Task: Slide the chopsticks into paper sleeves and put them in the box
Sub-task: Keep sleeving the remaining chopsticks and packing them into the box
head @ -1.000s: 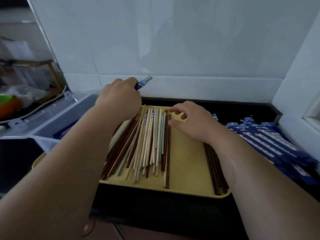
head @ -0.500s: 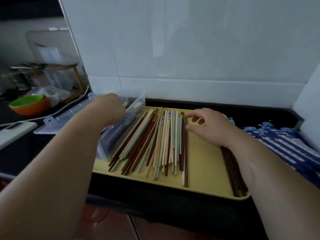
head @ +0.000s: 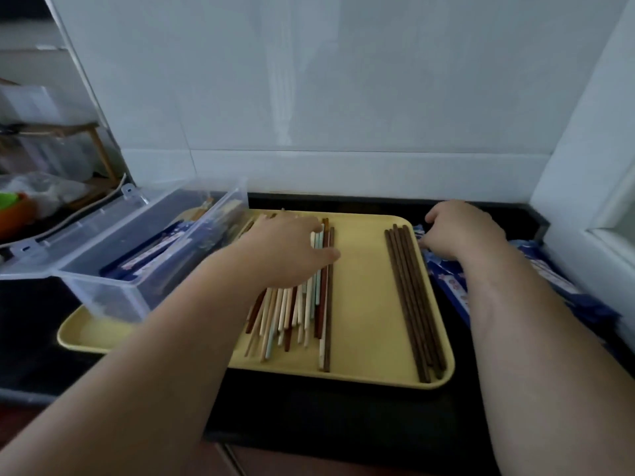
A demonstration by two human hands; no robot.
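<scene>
- My left hand (head: 285,250) is palm down on the mixed chopsticks (head: 292,314), with the fingers laid loosely across the pile and the thumb stretched out to the right. It isn't closed round any stick that I can see.
- Those sticks are cream, pale green and reddish brown, fanned out on the middle of the yellow tray (head: 364,304).
- My right hand (head: 462,231) is off the tray's right edge, knuckles up, with the fingers curled down into the blue paper sleeves (head: 457,292). The fingertips are hidden, so I can't tell if I've pinched one.
- A separate bunch of dark brown chopsticks (head: 412,297) lies along the tray's right side, apart from the mixed pile.
- The clear plastic box (head: 103,293) sits to my left, overlapping the tray's left edge, with its lid (head: 68,235) swung open.
- Sleeved chopsticks (head: 154,249) are already lying inside it.
- All of it is on a black counter (head: 309,413) against a white tiled wall (head: 309,97).
</scene>
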